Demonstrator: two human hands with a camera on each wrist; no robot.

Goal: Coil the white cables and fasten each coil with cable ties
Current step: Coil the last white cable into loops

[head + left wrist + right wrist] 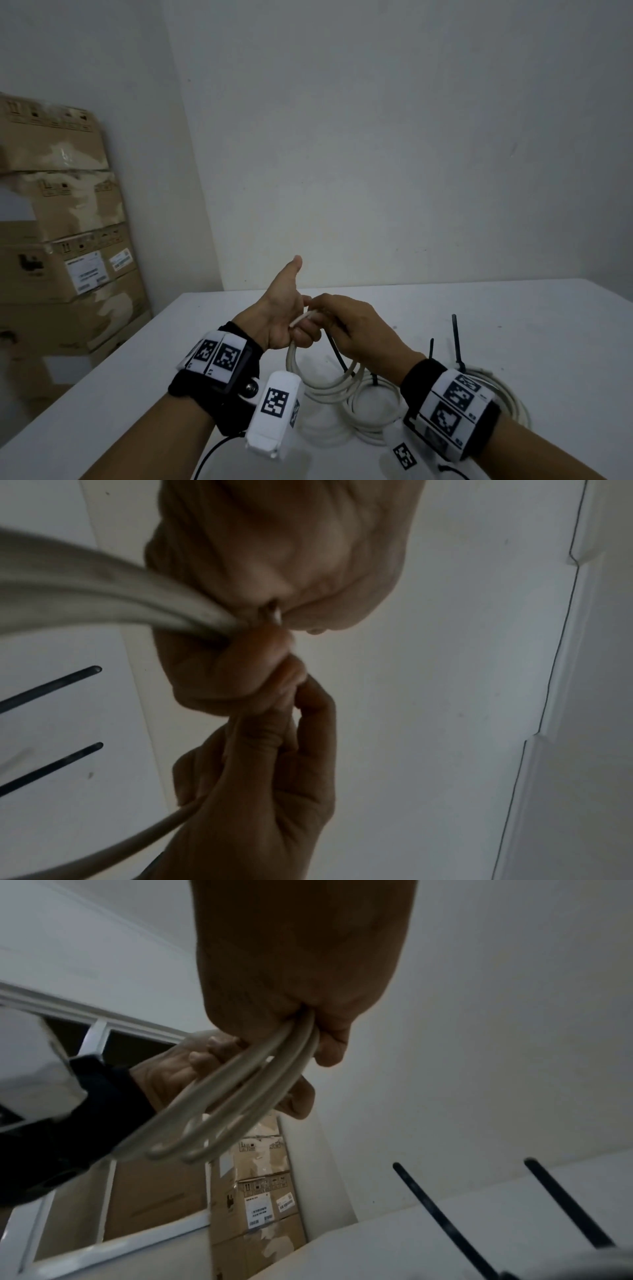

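My left hand (287, 318) is raised above the table with its thumb up and its fingers curled round the top of a white cable coil (322, 380), whose loops hang down to the table. My right hand (346, 325) grips the same bundle right beside it. From under the right hand a black cable tie (337, 353) slants down; what holds it is hidden. In the left wrist view the left hand (274, 561) clamps the cable strands (103, 593) above the right hand (267, 777). The right wrist view shows the coil's loops (240, 1096) leaving my right hand (301, 974).
Two more white coils lie on the white table (513, 308): one (373, 414) under my right wrist, one (510, 394) at the right with black tie tails (455, 339) sticking up. Cardboard boxes (68, 240) are stacked at the left wall.
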